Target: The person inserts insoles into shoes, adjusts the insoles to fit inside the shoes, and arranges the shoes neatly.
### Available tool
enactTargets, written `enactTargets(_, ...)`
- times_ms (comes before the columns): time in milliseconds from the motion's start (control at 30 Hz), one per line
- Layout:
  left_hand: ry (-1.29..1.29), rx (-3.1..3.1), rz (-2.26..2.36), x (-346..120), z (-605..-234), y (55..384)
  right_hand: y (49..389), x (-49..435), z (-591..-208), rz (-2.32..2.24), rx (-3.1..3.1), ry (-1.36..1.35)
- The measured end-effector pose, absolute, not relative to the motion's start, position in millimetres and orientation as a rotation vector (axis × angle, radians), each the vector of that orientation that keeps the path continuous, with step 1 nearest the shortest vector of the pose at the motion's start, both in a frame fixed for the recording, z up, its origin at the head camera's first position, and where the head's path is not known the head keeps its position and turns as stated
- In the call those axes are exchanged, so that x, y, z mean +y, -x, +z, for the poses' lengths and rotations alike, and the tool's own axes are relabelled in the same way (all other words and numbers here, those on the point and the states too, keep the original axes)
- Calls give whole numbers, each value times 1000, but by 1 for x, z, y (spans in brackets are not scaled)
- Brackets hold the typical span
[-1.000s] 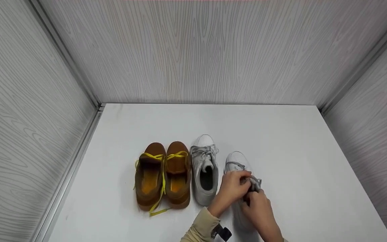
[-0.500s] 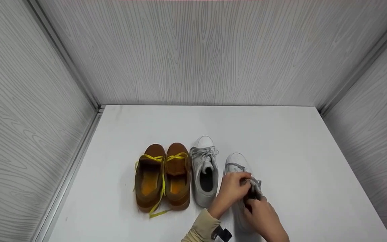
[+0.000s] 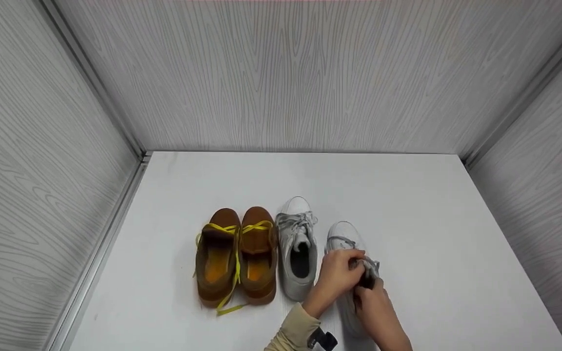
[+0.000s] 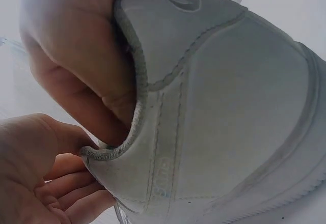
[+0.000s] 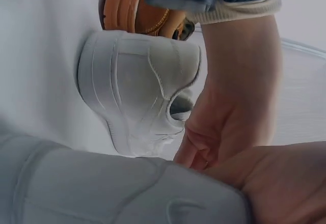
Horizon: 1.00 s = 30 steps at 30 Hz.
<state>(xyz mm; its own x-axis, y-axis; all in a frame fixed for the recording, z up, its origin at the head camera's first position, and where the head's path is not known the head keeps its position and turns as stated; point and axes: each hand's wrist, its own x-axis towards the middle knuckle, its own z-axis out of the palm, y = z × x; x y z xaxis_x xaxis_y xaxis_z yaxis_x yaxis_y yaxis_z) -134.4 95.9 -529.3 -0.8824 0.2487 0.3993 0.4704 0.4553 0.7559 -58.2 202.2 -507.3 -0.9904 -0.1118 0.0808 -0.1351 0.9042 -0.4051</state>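
Note:
A white sneaker (image 3: 343, 233) with grey laces stands on the white table, toe pointing away, mostly covered by both hands. My left hand (image 3: 339, 274) pinches the edge of its opening near the laces. In the left wrist view, the thumb of the left hand (image 4: 30, 173) lies at the collar's rim, its other fingers outside. My right hand (image 3: 379, 312) comes from the heel side, with bent fingers reaching into the opening. Those fingertips are hidden inside, so what they hold is unclear. In the right wrist view, the sneaker's heel (image 5: 127, 188) fills the lower left.
Left of the hands stands another white sneaker (image 3: 288, 285), laces tied. Beside it are two brown shoes (image 3: 256, 234) (image 3: 225, 217) with yellow laces, one lace end trailing on the table (image 3: 432, 234). Grey wood-grain panels (image 3: 281, 78) enclose the back and sides.
My right hand draws back a little toward the heel, then comes forward again into the sneaker's opening. The left hand keeps its place, and the shoes stay where they are.

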Motion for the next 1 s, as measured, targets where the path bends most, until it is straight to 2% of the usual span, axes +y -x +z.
enactTargets(233,628,-2466,-1384,97,-531,133,62,210,-508,675,-3116,-332)
enactTargets(467,613,-2482,-1394,96,-530,134,75,213,-508,682,-3306,-219)
enactTargets(767,597,-2472,-1387,98,-532,135,82,214,-512,431,-3323,-313)
enactTargets(1000,584,-2494,-1401,97,-530,136,81,215,-518,615,-3258,-166)
